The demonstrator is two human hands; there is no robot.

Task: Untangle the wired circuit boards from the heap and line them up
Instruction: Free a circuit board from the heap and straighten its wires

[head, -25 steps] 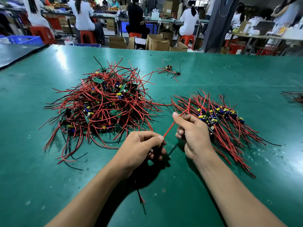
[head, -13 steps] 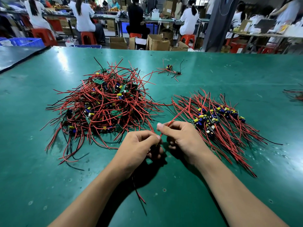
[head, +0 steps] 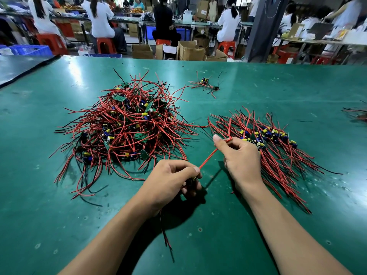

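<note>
A tangled heap [head: 127, 124] of small green circuit boards with red and black wires lies on the green table, left of centre. To its right lies a lined-up row of boards [head: 266, 135], wires fanned out both ways. My left hand [head: 172, 179] grips one small board, mostly hidden in the fist, with wires trailing below the wrist. A red wire [head: 210, 155] runs taut from it up to my right hand [head: 238, 155], which pinches the wire between thumb and fingers.
A small separate clump of wired boards [head: 205, 84] lies near the table's far edge. More wires [head: 357, 114] show at the right border. Beyond the table, people sit on red stools among cardboard boxes [head: 190, 50].
My right hand has slid up and to the right along the red wire, away from my left hand, stretching it straight. The left hand has stayed in place.
</note>
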